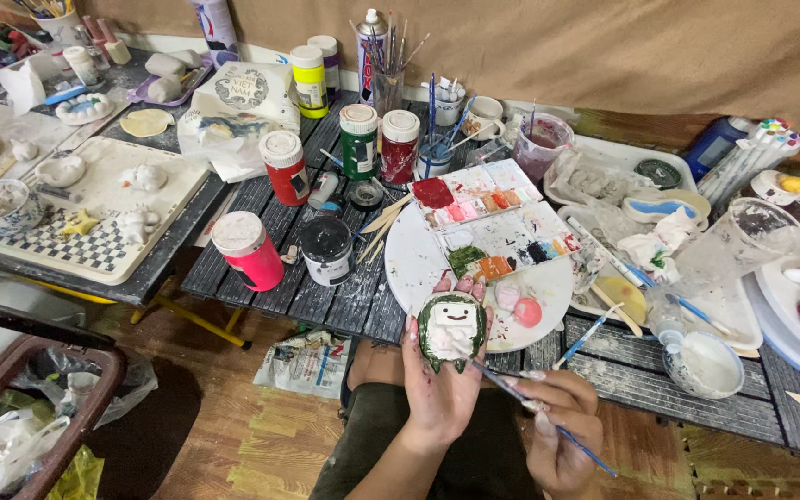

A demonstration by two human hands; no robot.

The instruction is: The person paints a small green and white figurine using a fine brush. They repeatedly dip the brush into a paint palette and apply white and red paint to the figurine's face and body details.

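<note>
Green-edged white-faced figurine point(453, 331) in left-hand fingers point(411, 331), blue paintbrush point(548, 421) in right-hand fingers point(534, 405).

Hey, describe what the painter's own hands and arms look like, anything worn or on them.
Both forearms are bare: no sleeves, watch or bracelet show. The left hand has long nails, and green paint is smeared on its fingers. The right hand also has long, pale nails. No rings are clearly visible. Below the arms, dark trousers cover the lap.

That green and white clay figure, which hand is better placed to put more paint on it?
Right. The right hand holds the paintbrush, tip at the figure's edge; the left hand is cradling the figure.
</note>
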